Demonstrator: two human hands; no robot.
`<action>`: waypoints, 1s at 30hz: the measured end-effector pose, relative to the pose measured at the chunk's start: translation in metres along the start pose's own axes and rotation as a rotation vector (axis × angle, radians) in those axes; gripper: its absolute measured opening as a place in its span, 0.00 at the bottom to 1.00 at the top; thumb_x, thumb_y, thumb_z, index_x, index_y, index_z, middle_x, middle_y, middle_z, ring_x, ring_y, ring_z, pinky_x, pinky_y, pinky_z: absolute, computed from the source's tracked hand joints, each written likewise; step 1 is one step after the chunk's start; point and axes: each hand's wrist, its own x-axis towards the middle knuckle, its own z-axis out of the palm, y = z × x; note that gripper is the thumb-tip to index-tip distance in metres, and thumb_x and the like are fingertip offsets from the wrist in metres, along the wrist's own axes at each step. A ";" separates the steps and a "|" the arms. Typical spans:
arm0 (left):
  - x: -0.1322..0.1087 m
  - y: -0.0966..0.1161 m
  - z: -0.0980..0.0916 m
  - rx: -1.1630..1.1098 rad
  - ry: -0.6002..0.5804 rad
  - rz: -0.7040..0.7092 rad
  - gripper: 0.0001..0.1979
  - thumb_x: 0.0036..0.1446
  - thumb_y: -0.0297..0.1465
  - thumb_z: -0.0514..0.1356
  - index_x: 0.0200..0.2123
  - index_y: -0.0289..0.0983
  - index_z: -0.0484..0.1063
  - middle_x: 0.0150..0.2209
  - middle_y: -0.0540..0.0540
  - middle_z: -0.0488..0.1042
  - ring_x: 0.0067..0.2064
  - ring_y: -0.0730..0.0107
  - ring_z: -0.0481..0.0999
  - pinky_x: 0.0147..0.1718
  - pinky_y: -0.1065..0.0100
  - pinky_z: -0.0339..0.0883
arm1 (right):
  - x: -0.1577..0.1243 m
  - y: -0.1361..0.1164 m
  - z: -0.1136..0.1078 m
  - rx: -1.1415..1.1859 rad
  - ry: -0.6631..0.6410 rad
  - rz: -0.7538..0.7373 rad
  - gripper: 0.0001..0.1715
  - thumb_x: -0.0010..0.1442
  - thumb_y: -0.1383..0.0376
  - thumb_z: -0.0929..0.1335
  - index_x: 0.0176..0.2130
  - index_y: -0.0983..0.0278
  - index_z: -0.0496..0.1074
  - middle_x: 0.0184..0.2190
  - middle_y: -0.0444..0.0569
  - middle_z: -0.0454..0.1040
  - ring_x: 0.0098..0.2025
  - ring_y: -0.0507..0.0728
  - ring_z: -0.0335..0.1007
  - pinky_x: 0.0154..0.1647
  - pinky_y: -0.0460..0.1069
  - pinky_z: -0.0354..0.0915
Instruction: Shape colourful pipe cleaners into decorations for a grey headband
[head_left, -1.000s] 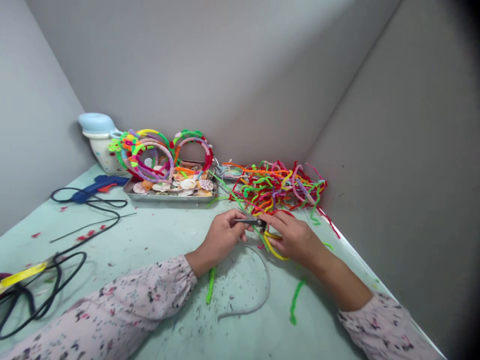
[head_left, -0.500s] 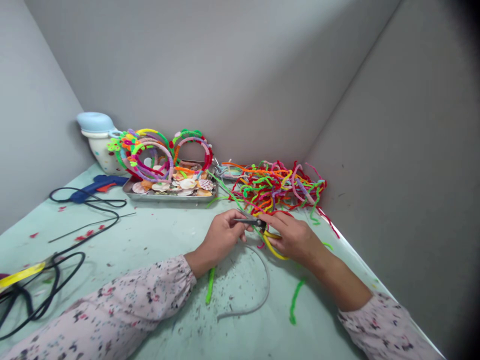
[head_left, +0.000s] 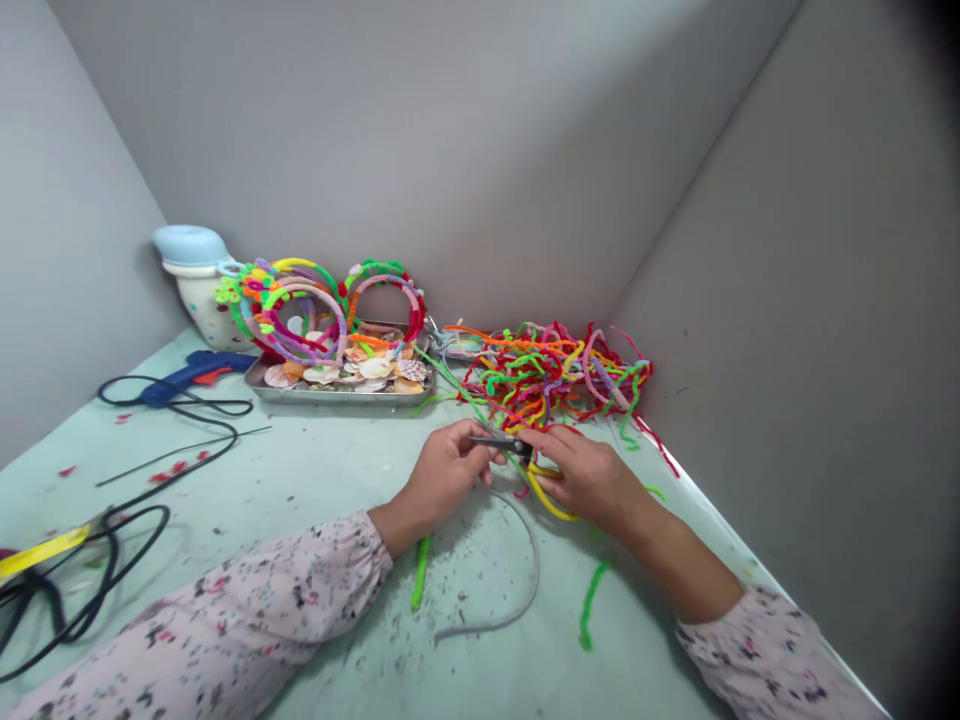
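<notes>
My left hand (head_left: 446, 470) is closed in a pinch near the middle of the table. From its fingertips a thin grey pipe cleaner (head_left: 537, 565) curves down onto the tabletop. My right hand (head_left: 589, 475) grips a pair of scissors (head_left: 541, 485) with yellow handles and dark blades. The blades point left and reach the left fingertips; what lies between them is too small to make out. A long green pipe cleaner (head_left: 459, 385) runs behind the blades. Short green pieces (head_left: 592, 605) lie on the table close to both hands.
A heap of coloured pipe cleaners (head_left: 551, 370) lies beyond my hands. To its left, a metal tray (head_left: 341, 397) holds seashells and decorated headbands (head_left: 304, 320). A blue glue gun (head_left: 184, 378), black cables (head_left: 202, 490) and a blue-lidded white container (head_left: 202, 295) occupy the left side.
</notes>
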 end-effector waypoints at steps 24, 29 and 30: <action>0.001 -0.003 0.001 0.006 -0.005 0.016 0.02 0.49 0.25 0.55 0.29 0.35 0.67 0.25 0.51 0.74 0.19 0.80 0.66 0.19 0.76 0.58 | 0.004 -0.007 -0.008 0.056 -0.043 0.066 0.30 0.53 0.67 0.69 0.56 0.58 0.64 0.42 0.49 0.72 0.39 0.56 0.72 0.33 0.47 0.65; 0.000 -0.002 0.002 0.004 -0.004 0.013 0.01 0.50 0.26 0.56 0.29 0.35 0.67 0.25 0.51 0.74 0.20 0.79 0.67 0.20 0.76 0.58 | 0.003 -0.005 -0.006 0.062 -0.056 0.058 0.30 0.53 0.68 0.68 0.55 0.59 0.64 0.42 0.49 0.72 0.38 0.56 0.72 0.33 0.47 0.65; 0.000 -0.002 0.002 0.008 -0.004 0.012 0.01 0.50 0.26 0.56 0.28 0.35 0.67 0.25 0.51 0.74 0.20 0.79 0.67 0.20 0.76 0.58 | 0.003 -0.005 -0.005 0.066 -0.061 0.058 0.30 0.53 0.68 0.68 0.55 0.59 0.64 0.42 0.49 0.72 0.38 0.56 0.72 0.33 0.47 0.66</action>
